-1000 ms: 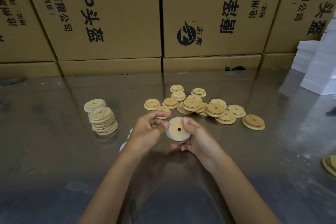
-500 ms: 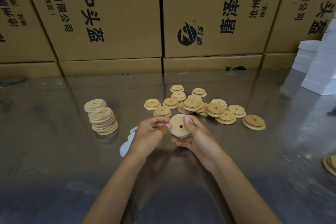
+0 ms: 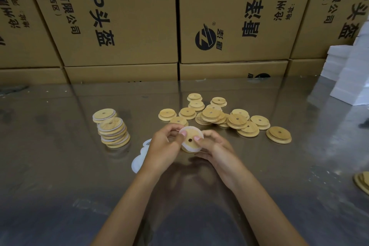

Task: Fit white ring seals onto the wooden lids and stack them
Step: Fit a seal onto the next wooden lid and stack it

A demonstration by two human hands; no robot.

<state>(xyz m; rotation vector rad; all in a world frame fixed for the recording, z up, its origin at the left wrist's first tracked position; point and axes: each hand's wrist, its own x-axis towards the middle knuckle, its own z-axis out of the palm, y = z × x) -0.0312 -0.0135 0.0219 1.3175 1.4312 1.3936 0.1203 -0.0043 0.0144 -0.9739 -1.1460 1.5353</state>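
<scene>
Both hands, left hand [image 3: 163, 146] and right hand [image 3: 214, 149], pinch the lid [image 3: 190, 140]; best to press its white ring [image 3: 189, 148] evenly round the rim between both grips.

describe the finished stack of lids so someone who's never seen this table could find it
On the shiny metal table, look left of the two hands. The leaning stack of lids stands alone there. Unlike the loose bare lids scattered to the right, its lids show white seal edges.

Both hands, left hand [image 3: 163, 146] and right hand [image 3: 214, 146], pinch one wooden lid [image 3: 192, 140] with a white ring seal [image 3: 189, 148] around its rim. Leaning stack [image 3: 112, 129] left; loose lids [image 3: 237, 121] behind; cartons [image 3: 123, 16] beyond.
</scene>
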